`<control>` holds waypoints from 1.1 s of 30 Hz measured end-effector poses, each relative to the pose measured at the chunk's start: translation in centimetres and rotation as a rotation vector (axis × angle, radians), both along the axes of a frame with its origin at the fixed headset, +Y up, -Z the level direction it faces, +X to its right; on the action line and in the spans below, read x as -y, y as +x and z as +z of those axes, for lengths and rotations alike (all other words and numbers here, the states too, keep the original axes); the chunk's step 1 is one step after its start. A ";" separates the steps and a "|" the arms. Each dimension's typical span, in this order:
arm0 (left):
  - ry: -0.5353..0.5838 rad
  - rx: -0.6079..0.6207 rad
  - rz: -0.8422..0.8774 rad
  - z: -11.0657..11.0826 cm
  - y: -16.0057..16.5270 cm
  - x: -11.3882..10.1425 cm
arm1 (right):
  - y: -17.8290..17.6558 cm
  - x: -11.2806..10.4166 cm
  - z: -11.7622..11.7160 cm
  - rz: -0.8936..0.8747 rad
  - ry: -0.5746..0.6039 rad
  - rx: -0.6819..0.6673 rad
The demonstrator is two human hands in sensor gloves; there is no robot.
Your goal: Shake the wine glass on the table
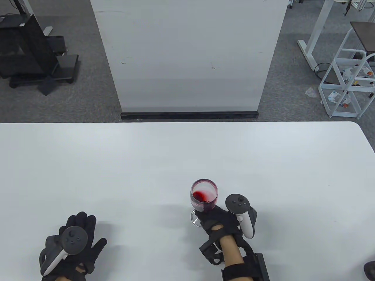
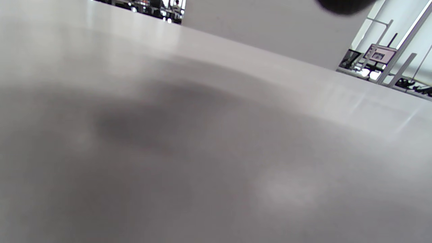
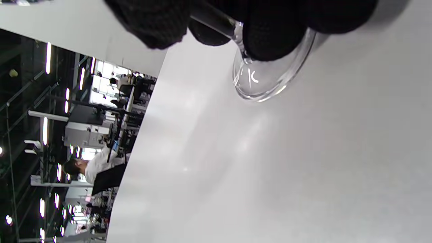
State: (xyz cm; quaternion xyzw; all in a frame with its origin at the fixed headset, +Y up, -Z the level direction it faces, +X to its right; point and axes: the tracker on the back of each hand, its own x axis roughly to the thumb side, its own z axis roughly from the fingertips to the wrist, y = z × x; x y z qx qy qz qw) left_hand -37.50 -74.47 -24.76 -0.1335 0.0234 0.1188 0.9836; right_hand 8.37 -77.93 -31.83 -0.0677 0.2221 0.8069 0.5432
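So the clear stemmed wine glass [image 1: 204,196] is sitting near the front edge of the white tabletop [image 1: 175,158], a bit right of centre. It's got a small pool of dark red wine in the bowl, and a thin reddish film is clinging to the inside wall. The rim is facing up toward the table camera, so its long axis is running roughly upright, maybe leaning slightly; hard to say from above.

The right hand [image 1: 219,224] in its black glove is wrapping around the stem, just under the bowl. In the right wrist view the gloved fingertips [image 3: 270,37] are closing on the stem right above the round clear foot [image 3: 266,84], so that grip is clamped on the glass. The foot is looking like it's on or just above the tabletop; can't tell which.

The left hand [image 1: 74,244] is lying flat on the tabletop well off to the left, fingers spread apart, holding nothing.
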 end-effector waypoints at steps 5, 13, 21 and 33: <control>-0.006 0.001 -0.001 0.0 0.0 0.1 | -0.3 0.5 0.3 -0.013 0.037 0.067; -0.007 0.004 -0.002 0.0 0.1 0.1 | -0.2 0.7 0.1 -0.025 0.036 0.070; -0.004 0.000 0.000 0.0 0.0 0.1 | -0.3 0.6 0.1 0.003 0.044 0.075; 0.005 0.001 0.002 0.1 0.0 0.0 | 0.3 0.0 -0.1 0.011 -0.015 -0.014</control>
